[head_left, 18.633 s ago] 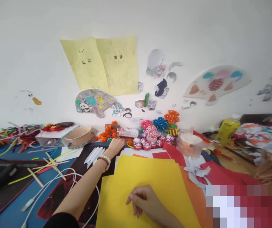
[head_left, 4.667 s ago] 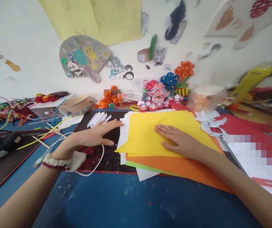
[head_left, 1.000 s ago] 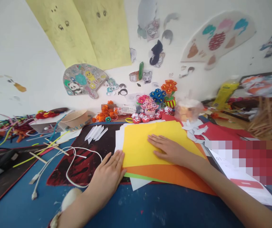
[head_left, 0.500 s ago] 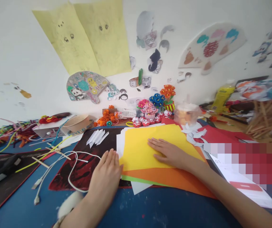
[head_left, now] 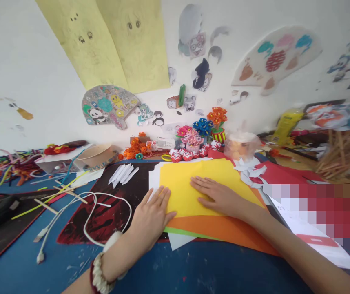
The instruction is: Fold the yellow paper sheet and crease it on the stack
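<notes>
A yellow sheet of paper lies on top of a stack in front of me. My right hand rests flat on its middle, fingers stretched to the left. At the sheet's left edge lies my left hand, fingers extended and thumb apart, partly over the yellow paper. Beneath show an orange sheet, a thin strip of green paper and a corner of white paper. More white sheets stick out at the left. Neither hand grips anything.
White folded paper strips lie on the dark mat. A white cable loops left of my hand. Flower crafts and a wrapped cup stand at the back. Red paper and a yellow bottle are at right.
My left hand has moved right from beside the stack onto the yellow sheet's left edge, its fingers now more spread. My right hand has stayed in place.
</notes>
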A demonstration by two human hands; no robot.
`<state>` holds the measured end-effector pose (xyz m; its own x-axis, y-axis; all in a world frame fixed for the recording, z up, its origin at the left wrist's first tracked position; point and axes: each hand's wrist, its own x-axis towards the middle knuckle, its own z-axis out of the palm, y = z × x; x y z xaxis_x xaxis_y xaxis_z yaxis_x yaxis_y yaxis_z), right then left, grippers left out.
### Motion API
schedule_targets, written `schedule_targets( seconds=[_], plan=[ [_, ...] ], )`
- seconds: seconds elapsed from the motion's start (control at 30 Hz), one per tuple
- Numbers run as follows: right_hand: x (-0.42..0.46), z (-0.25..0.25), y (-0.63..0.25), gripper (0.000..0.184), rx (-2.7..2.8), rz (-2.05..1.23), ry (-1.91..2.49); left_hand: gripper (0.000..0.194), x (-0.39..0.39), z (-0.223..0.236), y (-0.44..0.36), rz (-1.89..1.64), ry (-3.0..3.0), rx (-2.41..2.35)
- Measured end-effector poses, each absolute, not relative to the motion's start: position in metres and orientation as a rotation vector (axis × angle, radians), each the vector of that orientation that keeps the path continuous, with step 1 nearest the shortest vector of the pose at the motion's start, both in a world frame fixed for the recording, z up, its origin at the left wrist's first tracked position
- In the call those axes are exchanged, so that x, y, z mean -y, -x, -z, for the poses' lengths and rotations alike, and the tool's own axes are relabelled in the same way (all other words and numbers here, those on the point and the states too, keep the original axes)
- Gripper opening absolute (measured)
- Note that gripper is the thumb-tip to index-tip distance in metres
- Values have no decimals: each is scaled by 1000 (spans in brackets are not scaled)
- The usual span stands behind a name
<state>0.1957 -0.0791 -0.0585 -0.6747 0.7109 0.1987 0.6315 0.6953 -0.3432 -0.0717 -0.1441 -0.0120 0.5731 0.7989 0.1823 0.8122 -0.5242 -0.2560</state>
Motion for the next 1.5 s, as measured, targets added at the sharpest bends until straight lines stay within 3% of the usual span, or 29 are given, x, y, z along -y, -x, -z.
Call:
schedule_targets(
  seconds=[0.23,0.4,0.57,0.73,1.03,1.5],
  plan=[
    [82,54,-194,59,2594,-362,1086,50,155,-3,106,-125,2378,1360],
    [81,53,-193,60,2616,-375,1071,58,154,-16,80,-122,2357,1344],
    [80,53,-193,61,2624,-378,1071,62,138,5,26,-123,2612,1180],
    [79,56,-193,62,2619,-367,1062,63,127,28,32,16,2596,1240],
    [77,58,-194,61,2619,-385,1054,64,124,8,57,-169,2530,1277],
    [78,56,-193,61,2594,-420,1053,50,56,-15,27,-312,2700,1063]
  ],
)
